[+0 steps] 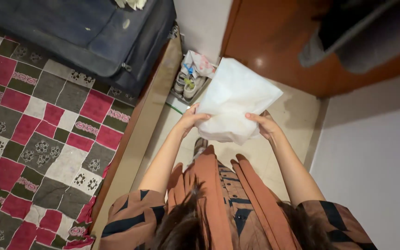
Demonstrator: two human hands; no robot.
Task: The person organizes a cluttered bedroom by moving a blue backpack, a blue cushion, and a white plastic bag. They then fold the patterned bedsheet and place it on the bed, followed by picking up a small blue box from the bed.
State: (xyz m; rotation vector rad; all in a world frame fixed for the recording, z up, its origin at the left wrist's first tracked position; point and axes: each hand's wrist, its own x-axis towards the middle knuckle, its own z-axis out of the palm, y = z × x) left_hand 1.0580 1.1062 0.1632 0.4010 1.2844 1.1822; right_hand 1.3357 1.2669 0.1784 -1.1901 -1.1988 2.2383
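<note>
Both hands hold a white fabric bag (234,104) in the air over the tiled floor (297,115), just beside the bed's wooden edge (149,120). The left hand (191,118) and the right hand (265,125) each pinch a lower corner, keeping it spread flat.

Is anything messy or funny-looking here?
A bit. The shoes sit jammed in the narrow gap between the bed frame and the wall, with a crumpled bag on top. The white bag in both hands looks fine.

White bag (237,99) btwn hands.
</note>
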